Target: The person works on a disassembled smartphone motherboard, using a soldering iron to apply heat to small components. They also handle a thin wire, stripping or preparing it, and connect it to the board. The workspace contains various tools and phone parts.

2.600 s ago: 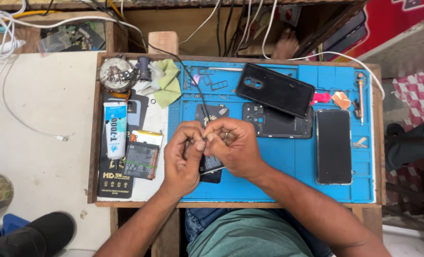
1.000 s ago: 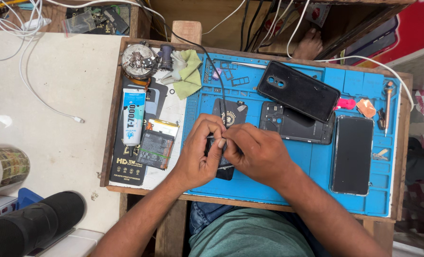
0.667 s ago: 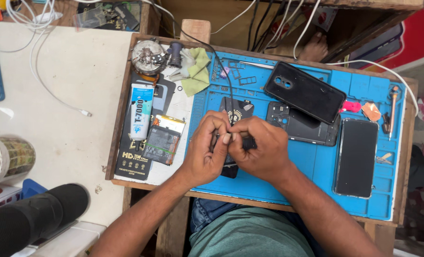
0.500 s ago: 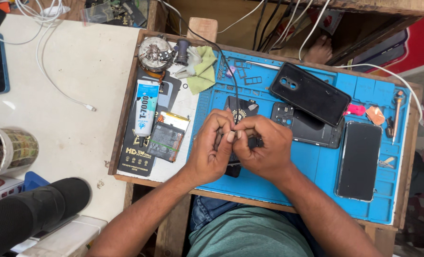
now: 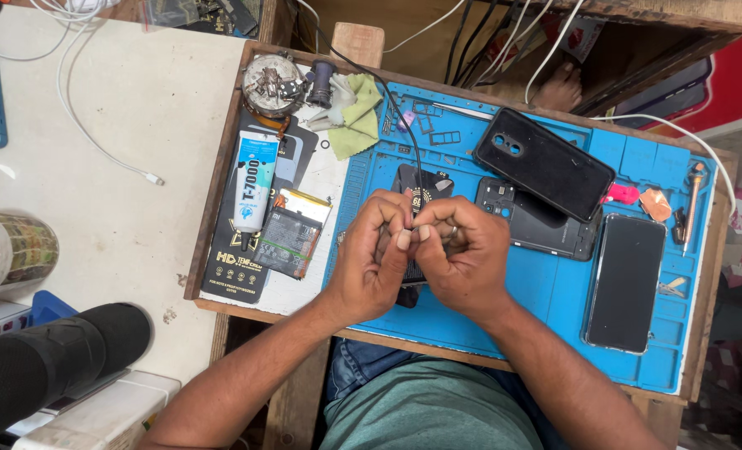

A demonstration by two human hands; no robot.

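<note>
A glue tube [image 5: 255,183] and a battery [image 5: 292,233] lie at the left of the desk [image 5: 213,179]. Over the blue mat [image 5: 546,292], the left hand [image 5: 373,260] and right hand [image 5: 463,258] press together, clenched around a small dark part [image 5: 406,293] that is mostly hidden. A black phone [image 5: 627,282] lies to the right.

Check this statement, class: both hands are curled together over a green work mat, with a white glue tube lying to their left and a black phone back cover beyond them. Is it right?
Not quite. The head view shows the work mat is blue, not green. The rest stands: the left hand and right hand are curled together over it, the white glue tube lies left, the black back cover beyond.
</note>
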